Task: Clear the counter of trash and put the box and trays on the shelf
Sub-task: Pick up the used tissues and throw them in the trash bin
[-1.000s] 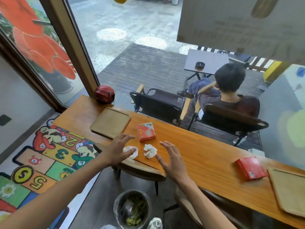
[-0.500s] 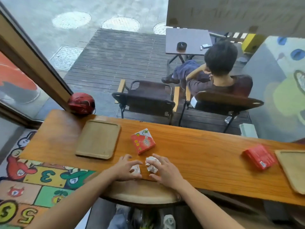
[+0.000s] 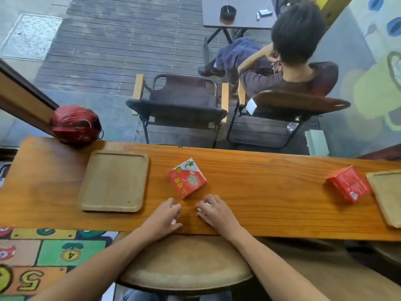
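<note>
Both fists have closed since before; left hand (image 3: 164, 216) and right hand (image 3: 213, 211) each grip crumpled tissue on the counter (image 3: 260, 192).

A casual café or snack shop, seen from a stool (image 3: 184, 266) at a long wooden counter (image 3: 260, 192) set against a front window. Wooden serving trays (image 3: 114, 181) and red snack boxes (image 3: 187, 178) lie on the counter. Through the glass is a wooden deck with folding chairs (image 3: 180, 103), a small table holding an ashtray (image 3: 227, 11), and a seated customer (image 3: 290, 57).
</note>
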